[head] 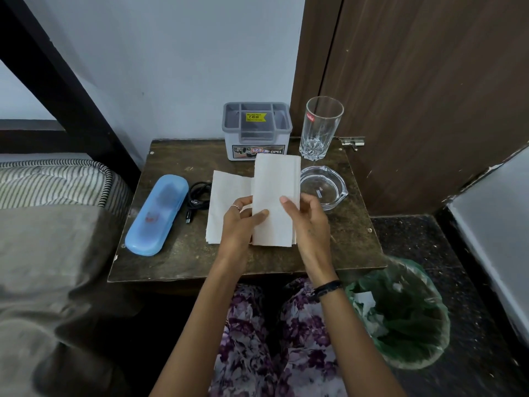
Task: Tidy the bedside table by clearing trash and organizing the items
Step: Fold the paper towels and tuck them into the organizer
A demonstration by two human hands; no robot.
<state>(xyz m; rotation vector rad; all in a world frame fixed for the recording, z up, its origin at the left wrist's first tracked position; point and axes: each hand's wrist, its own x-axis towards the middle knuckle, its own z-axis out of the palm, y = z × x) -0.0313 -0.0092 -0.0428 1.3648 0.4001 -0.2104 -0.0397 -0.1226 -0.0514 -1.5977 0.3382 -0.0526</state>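
**A:** So both hands are working the white paper napkin (276,196) mid-table. Left hand (243,222) is pinching its left edge, thumb lying on top, fingers curled under. Right hand (307,219) is gripping the right edge, thumb on the front face. Another napkin sheet (226,202) is lying flat underneath, sticking out to the left.

**B:** Looks like folding or stacking to me. I'd be lining up the long edges first, then pressing the crease flat against the table (177,262). That paper's soft and slightly textured, so it's going to slip or bunch if they're rushing.

**A:** Agreed. Also watching that clear glass ashtray (325,187) just right of the napkin, and the tall faceted drinking glass (320,128) behind it. Hard, smooth, easy to knock.

**B:** Gray plastic organizer (257,130) is sitting at the back, compartments look empty. Glossy blue case (157,214) and coiled black cable (197,196) are waiting on the left. Bin with the green liner (400,313) is down on the right.
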